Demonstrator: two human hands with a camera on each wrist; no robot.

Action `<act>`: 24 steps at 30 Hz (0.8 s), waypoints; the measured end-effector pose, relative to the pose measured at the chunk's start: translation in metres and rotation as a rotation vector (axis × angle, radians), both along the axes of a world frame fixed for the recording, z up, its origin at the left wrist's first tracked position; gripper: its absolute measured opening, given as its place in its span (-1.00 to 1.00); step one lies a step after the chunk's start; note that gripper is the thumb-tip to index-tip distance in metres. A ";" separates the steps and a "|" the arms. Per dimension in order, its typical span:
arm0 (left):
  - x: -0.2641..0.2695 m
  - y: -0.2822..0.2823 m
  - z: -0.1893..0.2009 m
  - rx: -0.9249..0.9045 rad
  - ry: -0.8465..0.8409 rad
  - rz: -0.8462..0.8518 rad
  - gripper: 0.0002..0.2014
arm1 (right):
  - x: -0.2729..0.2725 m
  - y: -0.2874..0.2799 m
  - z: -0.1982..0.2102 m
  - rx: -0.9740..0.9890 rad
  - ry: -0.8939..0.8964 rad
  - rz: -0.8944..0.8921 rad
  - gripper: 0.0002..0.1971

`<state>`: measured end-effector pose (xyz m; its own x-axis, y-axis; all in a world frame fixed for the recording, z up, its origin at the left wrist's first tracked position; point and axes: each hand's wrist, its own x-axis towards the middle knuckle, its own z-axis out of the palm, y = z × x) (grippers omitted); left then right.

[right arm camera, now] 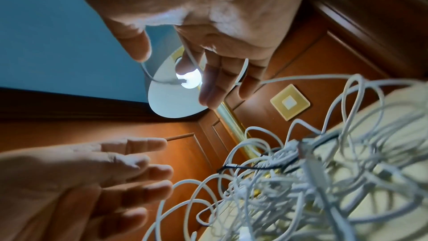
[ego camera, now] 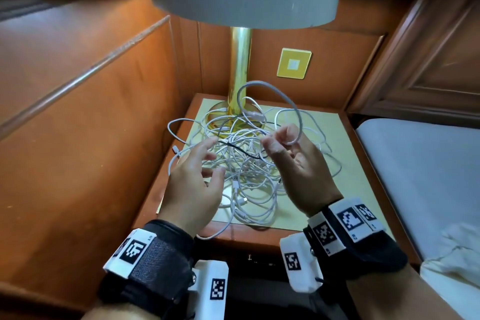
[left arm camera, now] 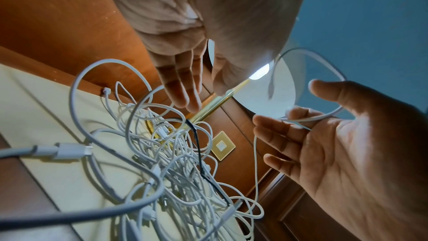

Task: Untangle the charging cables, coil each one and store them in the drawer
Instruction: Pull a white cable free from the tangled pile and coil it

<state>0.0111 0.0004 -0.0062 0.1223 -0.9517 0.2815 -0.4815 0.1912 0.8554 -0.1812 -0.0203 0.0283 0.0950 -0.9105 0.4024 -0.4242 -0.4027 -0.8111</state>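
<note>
1. Wood panelling walls the surface on its left and rear; a bed lies beside its right edge.
2. Left hand: fingers spread and relaxed, holding nothing, hovering over the tangle's left side.
3. Tangled cables: heaped mid-surface around the lamp base, with no single long axis.
4. Right hand: raised, palm up, fingers curled round a white cable that arches up toward the lamp.
</note>
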 end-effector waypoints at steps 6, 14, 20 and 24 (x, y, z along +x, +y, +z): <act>-0.017 0.010 0.007 -0.052 0.139 -0.123 -0.43 | -0.034 0.013 0.004 0.009 0.302 -0.060 -0.10; -0.048 0.015 0.011 -0.091 0.145 -0.271 -0.58 | -0.068 0.016 -0.010 -0.161 0.353 -0.160 -0.63; -0.069 0.010 0.011 -0.136 0.076 -0.291 -0.42 | -0.080 0.033 -0.002 -0.272 0.302 -0.029 -0.67; -0.089 0.006 0.012 -0.135 -0.019 -0.346 -0.21 | -0.081 0.053 0.001 -0.304 0.392 0.056 -0.69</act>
<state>-0.0780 0.0066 0.0056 -0.2067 -0.8898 0.4069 -0.3842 0.4563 0.8026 -0.2626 0.0324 0.0290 0.3378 -0.7469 0.5727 -0.6449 -0.6269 -0.4372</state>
